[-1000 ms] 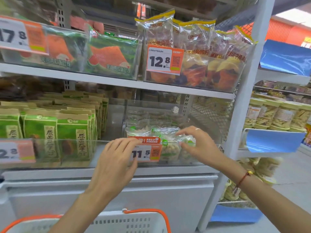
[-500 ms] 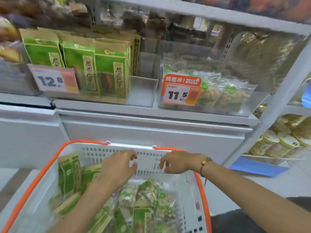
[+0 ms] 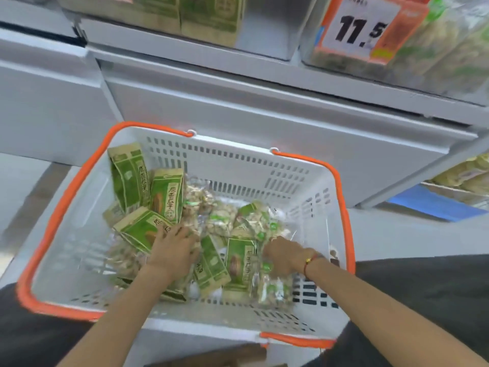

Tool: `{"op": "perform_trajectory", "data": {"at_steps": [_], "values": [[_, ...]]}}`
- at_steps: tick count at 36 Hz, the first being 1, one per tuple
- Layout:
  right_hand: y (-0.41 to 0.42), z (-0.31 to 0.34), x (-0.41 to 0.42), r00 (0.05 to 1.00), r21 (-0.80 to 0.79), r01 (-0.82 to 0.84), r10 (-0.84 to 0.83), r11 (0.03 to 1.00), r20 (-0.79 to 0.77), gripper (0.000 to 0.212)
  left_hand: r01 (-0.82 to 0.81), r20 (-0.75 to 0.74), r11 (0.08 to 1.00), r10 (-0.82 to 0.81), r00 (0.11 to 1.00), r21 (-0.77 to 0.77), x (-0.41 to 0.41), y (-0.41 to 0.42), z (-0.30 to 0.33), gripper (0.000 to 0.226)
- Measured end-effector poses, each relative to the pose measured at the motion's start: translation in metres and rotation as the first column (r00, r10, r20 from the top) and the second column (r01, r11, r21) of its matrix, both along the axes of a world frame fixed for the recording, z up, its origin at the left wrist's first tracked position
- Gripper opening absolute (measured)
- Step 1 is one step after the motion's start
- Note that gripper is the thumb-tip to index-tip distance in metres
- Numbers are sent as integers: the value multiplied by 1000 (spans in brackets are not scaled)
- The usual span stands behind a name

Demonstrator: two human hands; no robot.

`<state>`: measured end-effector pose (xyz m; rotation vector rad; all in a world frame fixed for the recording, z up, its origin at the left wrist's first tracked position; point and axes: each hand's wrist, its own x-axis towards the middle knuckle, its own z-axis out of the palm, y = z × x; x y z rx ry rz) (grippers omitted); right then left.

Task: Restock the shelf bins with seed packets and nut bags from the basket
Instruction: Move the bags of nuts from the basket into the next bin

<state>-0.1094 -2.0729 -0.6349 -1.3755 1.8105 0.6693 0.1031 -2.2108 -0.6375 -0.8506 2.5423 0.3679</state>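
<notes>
Hands dig in the basket (image 3: pixel 238 165): your left hand (image 3: pixel 173 247) lies flat on seed packets (image 3: pixel 143 229); your right hand (image 3: pixel 281 254) reaches among nut bags (image 3: pixel 222 221) beside it, grip unclear.

Single view only, head-mounted and wide-angle. It looks steeply downward and slightly forward, close above a white basket (image 3: pixel 238 165) with orange handles, which fills the centre of frame. Both forearms enter from the bottom edge. The upper frame catches the front edge of a shelf (image 3: pixel 264 72) and a price tag (image 3: pixel 367 27), near and blurred. No second view shares the scene.
</notes>
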Motion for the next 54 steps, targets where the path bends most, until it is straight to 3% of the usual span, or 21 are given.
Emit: {"op": "perform_trajectory", "data": {"at_steps": [4,9,11,13,15,18,20,22,23,25,27,28,30,32,35,38,41,45,48,50,54], "values": [[-2,1,3,978,32,140,-143,990,149,66,-47,-11,998,47,999,39,-6,2,6,34],[-15,31,-20,884,60,294,-295,954,363,37,-97,-79,956,123,989,276,-32,2,21,52],[-22,48,-31,789,60,388,-365,920,494,31,-143,-79,790,235,969,596,-44,6,36,73],[-30,63,-35,703,30,469,-394,883,592,28,-164,10,607,248,969,778,-55,12,49,87],[-39,74,-32,620,0,549,-406,836,672,25,-167,35,571,234,972,804,-61,13,51,91],[-49,78,-23,533,-36,643,-413,765,738,24,-262,13,543,420,907,798,-61,6,50,90],[-54,73,-20,496,-96,746,-454,659,740,22,-347,11,512,550,835,785,-55,0,49,87],[-53,61,-15,602,-267,765,-505,586,618,20,-404,12,477,635,772,780,-47,-4,46,84],[-49,53,-11,703,-358,703,-523,615,482,17,-423,12,447,676,737,788,-42,-6,46,84],[-35,32,-2,858,-375,513,-475,772,196,17,-454,30,345,769,639,822,-36,-7,45,86],[-18,12,9,944,-200,330,-327,922,52,13,-471,90,210,839,537,856,-32,-7,45,88],[-12,3,14,974,-122,228,-228,966,18,8,-463,134,139,850,509,875,-30,-7,45,87],[-3,-8,20,999,-42,53,-53,998,1,40,-424,201,42,835,513,905,-26,-8,45,84],[1,-14,23,998,-58,-60,58,997,-35,64,-400,222,19,806,548,916,-23,-10,44,77],[-3,-17,22,983,-85,-163,155,983,-101,59,-366,246,-28,788,565,930,-18,-11,44,34],[-9,-14,18,991,-20,-133,133,991,-18,29,-322,249,-59,771,587,945,-15,-13,42,36],[-16,-1,13,994,-4,-82,82,997,77,23,-301,270,-105,765,585,948,-15,-17,43,25],[-32,23,0,982,-346,60,6,936,187,29,-296,243,-83,792,560,952,-15,-21,50,33],[-36,29,-13,954,-498,233,-97,835,283,27,-313,192,-39,859,475,949,-17,-25,53,66],[-27,24,-18,948,-448,264,-144,854,285,31,-309,167,-29,886,433,951,-17,-27,54,70],[-10,11,-15,840,-187,455,-350,871,414,38,-318,191,-65,903,386,946,-16,-30,52,46]]}}
